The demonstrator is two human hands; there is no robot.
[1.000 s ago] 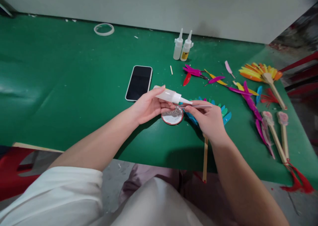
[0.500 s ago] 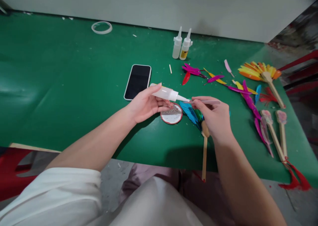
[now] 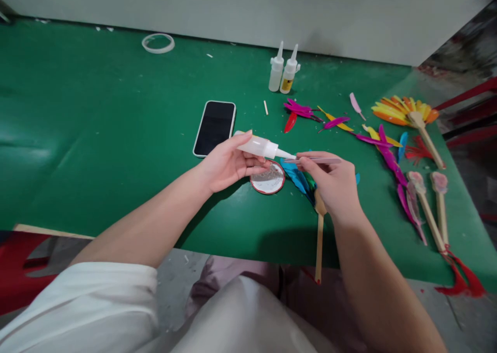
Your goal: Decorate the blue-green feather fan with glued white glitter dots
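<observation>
My left hand [image 3: 233,162] is closed around a white glue bottle [image 3: 257,145], tilted so its long nozzle points right. In my right hand [image 3: 334,179] is a pair of tweezers [image 3: 318,161], held in a pinch with the tips beside the nozzle end. Whether the tips grip anything is too small to tell. Below the bottle lies a round white disc [image 3: 268,182] with a red rim. Blue feathers [image 3: 295,176] fan out from a wooden-handled fan [image 3: 320,234] under my right hand, which hides part of it. The handle's lower end juts past the table's front edge.
A phone [image 3: 215,128] lies left of the bottle. Two glue bottles [image 3: 276,73] stand near the wall, and a tape ring [image 3: 158,43] lies farther left. Loose magenta feathers [image 3: 389,156], a yellow-orange feather fan [image 3: 413,112] and two wooden handles [image 3: 441,208] occupy the right side.
My right hand and the tweezers have shifted slightly left, toward the nozzle end. The left hand and the glue bottle stay nearly where they were.
</observation>
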